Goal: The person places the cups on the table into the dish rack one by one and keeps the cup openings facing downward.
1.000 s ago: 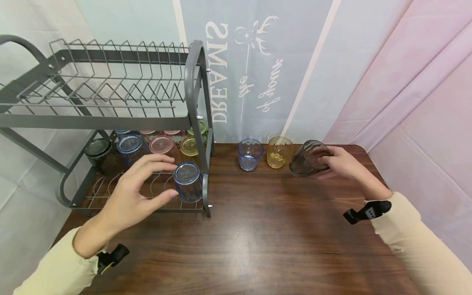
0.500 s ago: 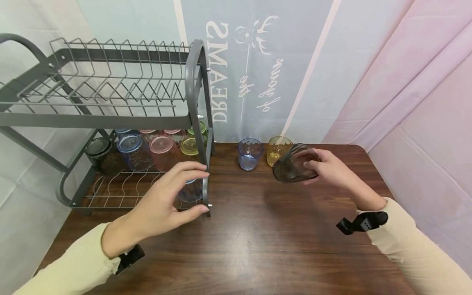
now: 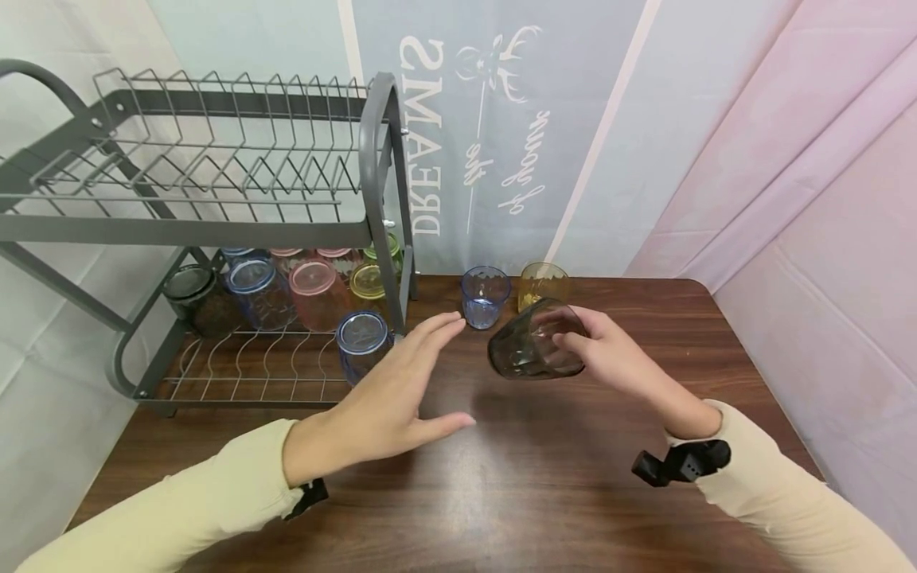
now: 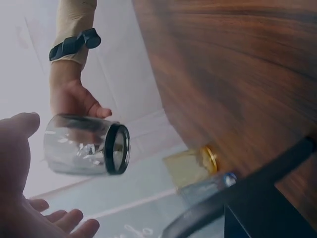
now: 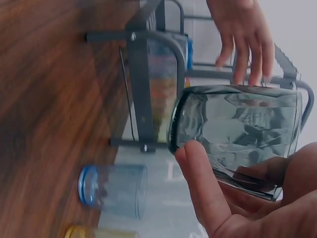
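Observation:
My right hand (image 3: 609, 350) grips a smoky grey drinking glass (image 3: 526, 350) near its rim, tilted with the base toward the left. In the right wrist view the same grey glass (image 5: 237, 134) lies between thumb and fingers. My left hand (image 3: 390, 398) is spread, thumb apart from the fingers, just left of the glass and holding nothing. The left wrist view shows the glass's dark base (image 4: 118, 148) facing away from the right palm. Behind, a blue glass (image 3: 485, 298) and a yellow glass (image 3: 542, 280) stand upright on the table, the yellow one partly hidden.
At left stands a two-tier grey dish rack (image 3: 380, 159). Its lower shelf holds several upside-down glasses, among them a blue glass (image 3: 364, 342) at the front right corner, a pink glass (image 3: 318, 298) and a dark glass (image 3: 200, 298). A fabric backdrop (image 3: 609, 119) hangs behind the table (image 3: 537, 493).
My right hand has carried the grey glass left and toward me, tilting it further. My left hand has moved right, away from the blue glass on the rack, toward the grey glass.

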`<action>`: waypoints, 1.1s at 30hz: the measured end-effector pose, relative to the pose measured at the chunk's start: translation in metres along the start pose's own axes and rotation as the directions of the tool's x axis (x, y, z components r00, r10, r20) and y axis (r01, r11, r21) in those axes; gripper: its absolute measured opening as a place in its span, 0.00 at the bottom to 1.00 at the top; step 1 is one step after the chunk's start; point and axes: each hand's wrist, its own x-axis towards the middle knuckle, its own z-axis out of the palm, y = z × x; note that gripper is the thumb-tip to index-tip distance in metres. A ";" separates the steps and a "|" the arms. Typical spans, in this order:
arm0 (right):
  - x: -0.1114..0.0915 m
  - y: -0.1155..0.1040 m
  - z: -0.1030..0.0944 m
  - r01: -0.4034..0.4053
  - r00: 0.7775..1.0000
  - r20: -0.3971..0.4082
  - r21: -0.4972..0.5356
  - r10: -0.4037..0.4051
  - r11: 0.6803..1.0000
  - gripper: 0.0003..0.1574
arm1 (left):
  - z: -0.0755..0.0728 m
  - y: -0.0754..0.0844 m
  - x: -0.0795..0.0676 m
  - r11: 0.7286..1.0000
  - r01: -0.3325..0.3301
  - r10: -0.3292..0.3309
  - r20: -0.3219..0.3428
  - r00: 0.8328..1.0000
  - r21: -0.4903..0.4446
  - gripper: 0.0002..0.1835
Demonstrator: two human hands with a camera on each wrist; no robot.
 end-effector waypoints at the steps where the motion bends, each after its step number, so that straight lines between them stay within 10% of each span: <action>1: 0.000 0.000 0.003 0.001 1.000 0.001 0.006 -0.001 1.000 0.24 | 0.002 0.001 0.002 1.000 0.011 -0.011 0.004 1.000 0.000 0.54; 18: 0.001 -0.003 0.044 0.008 1.000 0.009 0.135 -0.009 0.991 0.25 | 0.030 0.006 0.020 0.998 0.054 -0.053 0.049 0.997 -0.027 0.59; 33: 0.001 -0.004 0.051 -0.014 0.976 0.204 0.420 -0.079 0.907 0.30 | 0.037 -0.002 0.020 0.999 0.030 -0.032 -0.061 0.998 -0.037 0.59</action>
